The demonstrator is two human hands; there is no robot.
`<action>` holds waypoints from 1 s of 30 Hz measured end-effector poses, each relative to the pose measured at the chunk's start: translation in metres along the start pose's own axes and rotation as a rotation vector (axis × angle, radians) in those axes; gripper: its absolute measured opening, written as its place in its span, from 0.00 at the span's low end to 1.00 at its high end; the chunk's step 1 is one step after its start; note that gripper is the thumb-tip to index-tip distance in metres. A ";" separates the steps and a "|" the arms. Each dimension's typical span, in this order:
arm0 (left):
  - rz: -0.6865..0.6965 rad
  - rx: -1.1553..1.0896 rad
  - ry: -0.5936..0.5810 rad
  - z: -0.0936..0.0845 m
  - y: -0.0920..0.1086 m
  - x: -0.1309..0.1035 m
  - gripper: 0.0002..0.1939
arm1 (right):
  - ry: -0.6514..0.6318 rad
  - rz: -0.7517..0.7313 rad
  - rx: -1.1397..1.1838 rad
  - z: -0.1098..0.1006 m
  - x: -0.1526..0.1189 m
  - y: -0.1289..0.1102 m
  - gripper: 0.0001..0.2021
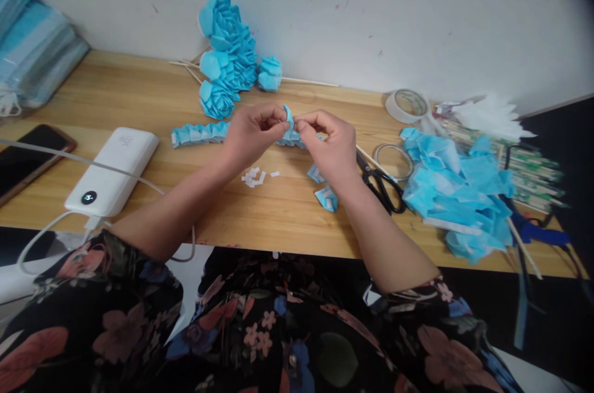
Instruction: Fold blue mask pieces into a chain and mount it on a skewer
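Over the middle of the wooden table (278,220) my left hand (255,133) pinches a small folded blue petal (288,114) between thumb and fingertips. My right hand (329,139) is closed too, its thumb and forefinger meeting at the petal's right side. Beneath both hands runs a row of folded blue petals (199,133), partly hidden by them. Several small white paper bits (253,177) lie in front of my left hand. Two loose blue folded pieces (327,199) rest near my right wrist, one partly covered.
Blue fabric flowers (225,28) on sticks lie at the back. Right of my arm are black scissors (383,189), tape rolls (407,106) and crumpled blue fabric (459,189). A white power bank (114,170), phone (32,158) and packed masks (37,40) occupy the left.
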State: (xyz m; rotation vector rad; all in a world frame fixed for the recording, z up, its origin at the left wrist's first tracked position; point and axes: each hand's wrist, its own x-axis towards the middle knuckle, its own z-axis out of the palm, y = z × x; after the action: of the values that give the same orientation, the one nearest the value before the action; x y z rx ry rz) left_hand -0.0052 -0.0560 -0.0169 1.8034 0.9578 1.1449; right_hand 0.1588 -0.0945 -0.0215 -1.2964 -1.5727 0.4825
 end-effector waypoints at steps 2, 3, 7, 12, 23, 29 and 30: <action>0.005 0.015 -0.002 0.000 0.000 0.000 0.06 | -0.002 0.010 -0.003 0.000 0.000 0.000 0.08; 0.009 0.025 -0.005 0.000 0.000 0.000 0.06 | 0.000 0.014 -0.004 0.000 0.000 -0.001 0.08; 0.009 0.048 -0.016 0.000 -0.001 0.000 0.05 | 0.010 0.022 -0.007 0.001 0.000 -0.001 0.10; 0.005 0.040 -0.021 -0.001 0.000 0.000 0.05 | 0.009 0.045 0.029 0.001 0.001 0.000 0.09; -0.009 0.015 -0.014 -0.001 0.000 0.000 0.06 | -0.002 0.019 0.037 -0.001 0.000 -0.001 0.08; -0.014 0.004 0.003 -0.001 -0.003 0.000 0.04 | -0.015 -0.021 -0.029 -0.001 0.001 0.000 0.06; -0.016 0.004 0.001 -0.001 -0.003 0.000 0.04 | -0.017 -0.020 -0.034 -0.002 0.001 0.000 0.07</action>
State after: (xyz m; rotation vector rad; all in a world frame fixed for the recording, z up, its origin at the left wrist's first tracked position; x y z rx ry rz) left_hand -0.0066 -0.0544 -0.0194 1.7952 0.9744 1.1348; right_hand 0.1602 -0.0936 -0.0201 -1.3036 -1.6125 0.4569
